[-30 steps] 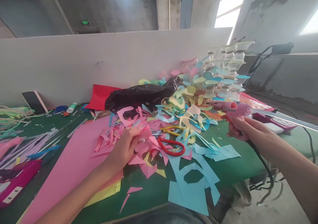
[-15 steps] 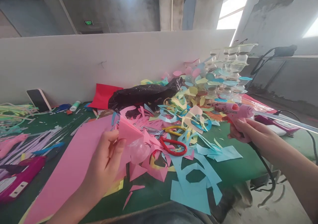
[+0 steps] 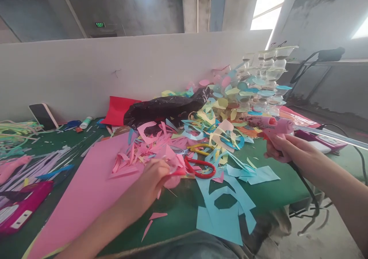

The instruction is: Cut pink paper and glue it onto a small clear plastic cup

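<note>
My right hand point(image 3: 283, 149) grips a pink hot glue gun point(image 3: 268, 124), its nozzle pointing left and a long clear glue stick point(image 3: 324, 135) coming out of the back. My left hand point(image 3: 155, 172) is closed over the paper scraps, its fingers on a pink paper piece point(image 3: 179, 171) with something clear and plastic against it; the fingers partly cover both. Just right of that hand lie scissors point(image 3: 202, 173) with red and yellow handles. Beneath and behind it spreads a heap of pink paper scraps point(image 3: 136, 151). A large pink sheet point(image 3: 83, 186) lies under my left forearm.
Blue cut-out paper point(image 3: 224, 224) lies near the front edge. Behind are a black plastic bag point(image 3: 169, 107) and stacked clear plastic cups point(image 3: 271, 75) with paper discs. A phone point(image 3: 43, 115) leans on the partition point(image 3: 71, 75). A magenta case point(image 3: 25, 209) sits left; a cord hangs right.
My left hand has moved right and turned over, carrying the pink paper piece down towards the scissors. More of the pink scrap heap now shows. My right hand with the glue gun stays nearly still.
</note>
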### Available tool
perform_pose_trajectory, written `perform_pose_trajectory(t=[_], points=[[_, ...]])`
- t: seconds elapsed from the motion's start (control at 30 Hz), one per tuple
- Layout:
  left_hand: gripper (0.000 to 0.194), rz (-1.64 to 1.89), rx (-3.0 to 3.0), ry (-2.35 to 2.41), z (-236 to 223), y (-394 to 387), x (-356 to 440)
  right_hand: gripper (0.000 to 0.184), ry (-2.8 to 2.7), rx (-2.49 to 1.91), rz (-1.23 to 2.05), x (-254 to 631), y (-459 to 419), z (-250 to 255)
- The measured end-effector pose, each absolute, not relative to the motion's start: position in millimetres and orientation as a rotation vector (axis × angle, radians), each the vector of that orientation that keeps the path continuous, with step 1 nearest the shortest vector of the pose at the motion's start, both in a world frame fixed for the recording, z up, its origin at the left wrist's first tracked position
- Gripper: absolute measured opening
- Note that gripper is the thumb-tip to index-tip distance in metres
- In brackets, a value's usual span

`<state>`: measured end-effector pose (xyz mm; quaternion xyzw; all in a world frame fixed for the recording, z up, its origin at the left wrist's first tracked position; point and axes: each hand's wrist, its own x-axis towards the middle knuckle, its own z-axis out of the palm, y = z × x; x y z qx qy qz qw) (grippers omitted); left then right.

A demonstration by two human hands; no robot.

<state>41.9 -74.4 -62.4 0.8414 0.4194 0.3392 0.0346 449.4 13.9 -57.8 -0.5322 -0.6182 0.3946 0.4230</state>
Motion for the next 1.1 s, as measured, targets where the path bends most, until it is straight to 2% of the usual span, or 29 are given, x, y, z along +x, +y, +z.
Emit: perform_pose_trajectory(t=[0.27, 0.47, 0.57, 0.7, 0.93, 1.1], points=[[0.016, 1.118, 2.625, 1.531, -57.9, -27.4, 2.4, 0.050, -1.543, -1.292, 1.071, 444.0, 7.6, -52.7], [0.016, 1.048, 2.629, 1.518, -56.1, -37.9, 4.7, 0.052, -1.562, -1.327, 1.052, 439.7, 6.1, -49.4], [0.014, 1.157, 2.587, 1.543, -47.2, -51.1, 11.8, 0.055, -1.545, -1.334, 1.078, 438.9, 6.9, -49.0], [0.013, 1.265, 2.590, 1.458, -37.5, -70.9, 25.5, 0.057, -1.518, -1.314, 1.092, 435.2, 4.6, -47.0], [0.026, 1.172, 2.633, 1.232, -45.6, -92.2, 44.9, 0.053, -1.438, -1.210, 1.281, 411.5, -10.5, -36.9], [0.028, 1.092, 2.666, 1.042, -47.9, -97.2, 60.4, 0.054, -1.490, -1.212, 1.364, 402.4, -17.4, -38.9]])
